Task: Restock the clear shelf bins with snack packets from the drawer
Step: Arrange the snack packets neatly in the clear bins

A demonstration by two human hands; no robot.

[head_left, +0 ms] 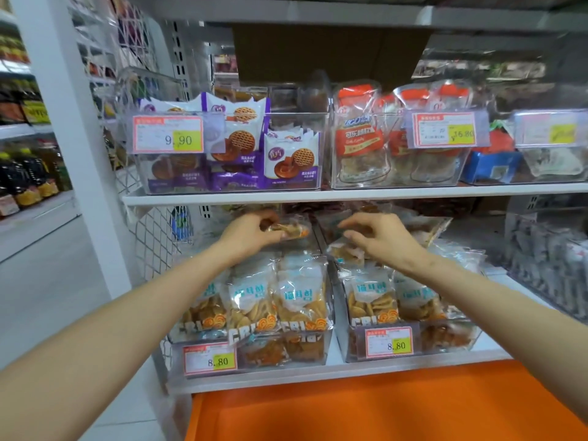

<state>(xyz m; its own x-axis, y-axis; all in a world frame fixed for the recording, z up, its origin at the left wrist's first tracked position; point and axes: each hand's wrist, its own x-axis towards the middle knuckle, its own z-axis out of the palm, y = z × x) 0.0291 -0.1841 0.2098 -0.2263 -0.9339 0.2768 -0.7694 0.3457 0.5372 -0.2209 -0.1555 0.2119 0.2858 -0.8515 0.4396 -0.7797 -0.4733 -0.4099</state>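
Two clear bins stand on the lower shelf, both filled with clear snack packets of golden crisps. My left hand [251, 232] grips one snack packet [291, 230] above the back of the left bin [254, 354]. Over the back of the right bin [410, 348], my right hand [378, 238] has its fingers curled down, pinching at the top of a packet [345, 249]. The orange drawer [366, 412] sits below the shelf at the bottom of the view; its contents are hidden.
The upper shelf [318, 195] carries clear bins of purple-and-white biscuit packs [238, 148] and red-labelled snack bags [362, 138], close above my hands. Price tags hang on the bin fronts. A white mesh panel [152, 237] closes the shelf's left side. An aisle with bottles lies far left.
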